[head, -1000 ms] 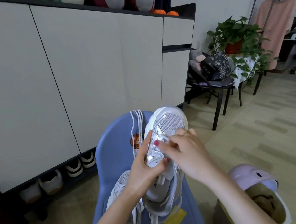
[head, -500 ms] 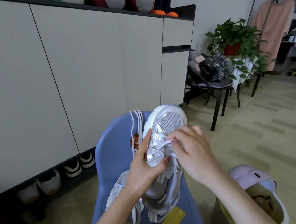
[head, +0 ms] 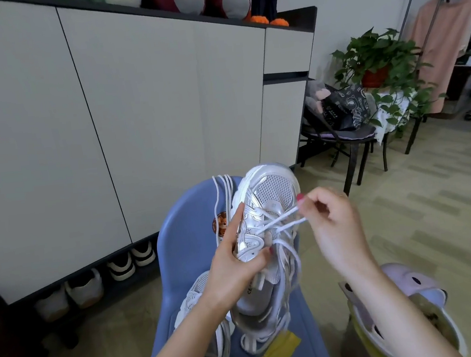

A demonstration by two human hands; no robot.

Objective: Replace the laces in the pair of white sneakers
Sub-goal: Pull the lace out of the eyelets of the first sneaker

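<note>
Right hand (head: 332,223) drawn rightward (fingers pinching lace (head: 283,221)), left hand (head: 231,268) gripping sneaker (head: 265,233)

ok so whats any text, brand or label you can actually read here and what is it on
"CE", cut off by the left hand: on the tongue of the held white sneaker.
Round orange sticker on the blue chair: lettering round its rim, too small to read.
Black printed bag on the dark chair: white markings, too blurred to read.
Nothing else legible.
</note>
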